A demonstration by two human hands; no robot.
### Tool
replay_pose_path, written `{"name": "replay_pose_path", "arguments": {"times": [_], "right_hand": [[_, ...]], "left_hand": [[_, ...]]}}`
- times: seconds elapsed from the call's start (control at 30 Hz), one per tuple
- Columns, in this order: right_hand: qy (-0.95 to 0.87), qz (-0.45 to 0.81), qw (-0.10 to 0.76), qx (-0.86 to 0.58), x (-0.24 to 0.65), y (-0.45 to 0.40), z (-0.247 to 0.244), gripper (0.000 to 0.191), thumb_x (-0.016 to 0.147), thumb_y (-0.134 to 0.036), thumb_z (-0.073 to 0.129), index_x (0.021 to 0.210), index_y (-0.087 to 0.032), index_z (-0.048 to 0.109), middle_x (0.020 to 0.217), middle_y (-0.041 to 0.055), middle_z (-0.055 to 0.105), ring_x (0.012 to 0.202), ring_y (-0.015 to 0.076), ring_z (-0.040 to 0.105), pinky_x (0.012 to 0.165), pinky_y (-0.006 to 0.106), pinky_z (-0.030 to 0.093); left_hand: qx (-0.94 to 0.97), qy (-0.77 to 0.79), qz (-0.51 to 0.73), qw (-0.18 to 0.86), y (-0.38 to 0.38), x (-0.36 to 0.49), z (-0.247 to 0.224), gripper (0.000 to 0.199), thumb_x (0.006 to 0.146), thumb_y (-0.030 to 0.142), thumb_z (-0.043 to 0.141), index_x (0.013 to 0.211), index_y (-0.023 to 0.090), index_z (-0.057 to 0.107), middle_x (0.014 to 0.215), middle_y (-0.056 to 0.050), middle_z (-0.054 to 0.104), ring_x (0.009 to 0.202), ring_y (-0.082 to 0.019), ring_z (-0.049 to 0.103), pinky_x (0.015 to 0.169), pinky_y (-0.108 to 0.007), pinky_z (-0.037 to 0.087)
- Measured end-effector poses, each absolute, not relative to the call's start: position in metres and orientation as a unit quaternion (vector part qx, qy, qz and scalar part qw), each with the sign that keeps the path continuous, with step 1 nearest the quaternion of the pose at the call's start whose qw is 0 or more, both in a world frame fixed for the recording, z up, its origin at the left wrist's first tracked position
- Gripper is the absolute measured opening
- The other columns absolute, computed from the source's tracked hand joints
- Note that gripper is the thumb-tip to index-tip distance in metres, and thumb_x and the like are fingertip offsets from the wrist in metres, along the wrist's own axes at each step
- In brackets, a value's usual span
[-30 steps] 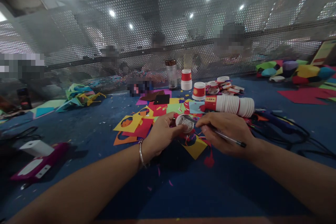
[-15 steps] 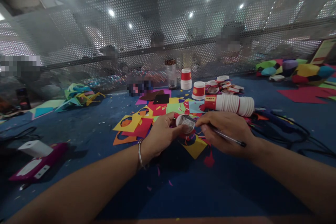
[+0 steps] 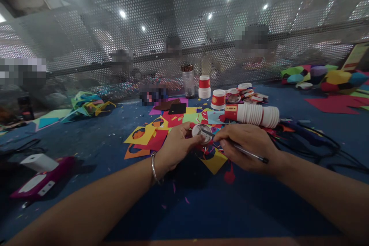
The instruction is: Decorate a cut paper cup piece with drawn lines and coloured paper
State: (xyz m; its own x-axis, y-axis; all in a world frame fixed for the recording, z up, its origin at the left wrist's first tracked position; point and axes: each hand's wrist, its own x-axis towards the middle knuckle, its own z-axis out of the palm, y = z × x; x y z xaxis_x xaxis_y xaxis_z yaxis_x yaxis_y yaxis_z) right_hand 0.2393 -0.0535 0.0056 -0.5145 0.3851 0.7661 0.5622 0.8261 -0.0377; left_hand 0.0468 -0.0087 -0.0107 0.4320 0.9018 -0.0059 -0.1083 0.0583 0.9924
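Observation:
Between the fingers and thumb of my left hand [image 3: 178,140] is a small paper cup [image 3: 203,130], its round white end turned up toward me. Grey pen marks cover part of that end. My right hand [image 3: 249,148] grips a pen [image 3: 250,153] with a clear barrel and a dark end cap. The pen's tip rests on or just over the marked white surface; contact is too fine to make out. Under both hands lie coloured paper pieces, among them a yellow sheet [image 3: 215,160] and a red scrap [image 3: 230,175].
Stacked paper cups [image 3: 253,115] lie sideways on the blue table [image 3: 184,211]; others stand upright beside a glass jar [image 3: 188,82]. A purple power strip [image 3: 43,180] with a white adapter sits left. Dark cables [image 3: 319,150] run right. A perforated metal screen [image 3: 161,27] stands behind.
The pen tip has moved left, farther across the cup's white end. The cup has shifted and turned slightly in my left hand. Both arms stay almost in place.

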Motion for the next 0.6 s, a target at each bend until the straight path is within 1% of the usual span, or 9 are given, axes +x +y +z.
{"name": "replay_pose_path", "arguments": {"times": [0.13, 0.3, 0.47, 0.6], "right_hand": [[-0.863, -0.114, 0.407, -0.278, 0.2401, -0.054, 0.0048, 0.017, 0.091, -0.011, 0.045, 0.09, -0.021, 0.059, 0.069, 0.0004, 0.07, 0.059, 0.0126, 0.066, 0.055, 0.025, 0.051], [-0.861, -0.1, 0.411, -0.283, 0.241, -0.055, 0.0044, 0.019, 0.09, -0.009, 0.046, 0.092, -0.023, 0.059, 0.07, 0.0007, 0.07, 0.06, 0.0135, 0.066, 0.057, 0.026, 0.052], [-0.862, -0.108, 0.405, -0.285, 0.2403, -0.0544, 0.0046, 0.019, 0.091, -0.01, 0.045, 0.091, -0.023, 0.06, 0.07, 0.0008, 0.071, 0.06, 0.0133, 0.067, 0.056, 0.026, 0.052], [-0.863, -0.119, 0.408, -0.275, 0.2395, -0.0536, 0.0047, 0.018, 0.09, -0.011, 0.046, 0.091, -0.021, 0.061, 0.074, 0.0015, 0.073, 0.062, 0.0122, 0.068, 0.059, 0.024, 0.053]], "left_hand": [[0.573, 0.349, 0.392, 0.63, -0.0112, 0.0467, -0.0096, 0.018, 0.07, 0.017, 0.079, 0.084, 0.016, 0.067, 0.079, -0.002, 0.072, 0.068, -0.012, 0.064, 0.068, -0.025, 0.052], [0.609, 0.333, 0.373, 0.616, -0.0131, 0.0461, -0.0104, 0.021, 0.07, 0.023, 0.081, 0.082, 0.015, 0.067, 0.077, -0.002, 0.07, 0.066, -0.011, 0.062, 0.065, -0.023, 0.049], [0.579, 0.346, 0.381, 0.633, -0.0111, 0.0455, -0.0111, 0.019, 0.072, 0.02, 0.078, 0.087, 0.016, 0.066, 0.083, -0.003, 0.072, 0.071, -0.013, 0.065, 0.069, -0.026, 0.053], [0.574, 0.353, 0.389, 0.628, -0.0099, 0.0458, -0.0105, 0.018, 0.071, 0.017, 0.076, 0.086, 0.016, 0.066, 0.08, -0.002, 0.071, 0.069, -0.012, 0.064, 0.069, -0.025, 0.052]]}}
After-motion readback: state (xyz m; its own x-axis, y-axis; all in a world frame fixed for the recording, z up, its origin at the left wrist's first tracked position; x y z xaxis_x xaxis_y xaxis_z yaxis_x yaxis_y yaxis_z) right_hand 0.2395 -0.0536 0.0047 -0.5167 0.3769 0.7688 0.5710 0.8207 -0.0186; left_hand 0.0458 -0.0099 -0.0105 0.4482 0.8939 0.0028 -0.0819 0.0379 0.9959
